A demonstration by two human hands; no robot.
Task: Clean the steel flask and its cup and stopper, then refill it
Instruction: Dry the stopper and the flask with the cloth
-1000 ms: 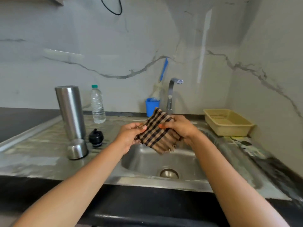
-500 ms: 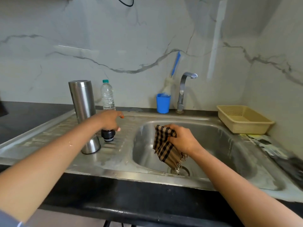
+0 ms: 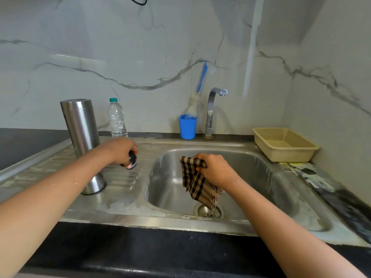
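Head view: left hand (image 3: 118,150) grips stopper (image 3: 132,159), right hand (image 3: 215,170) cloth (image 3: 197,184).

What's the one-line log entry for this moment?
left hand: grips stopper | right hand: holds checked cloth over sink | flask: standing, untouched

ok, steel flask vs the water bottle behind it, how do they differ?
The steel flask is opaque brushed metal; the water bottle is clear plastic with a green cap. Flask looks taller and wider than bottle. Flask stands on the drainboard nearer the camera; bottle stands farther back, behind it. Shared: both upright, left of the sink basin.
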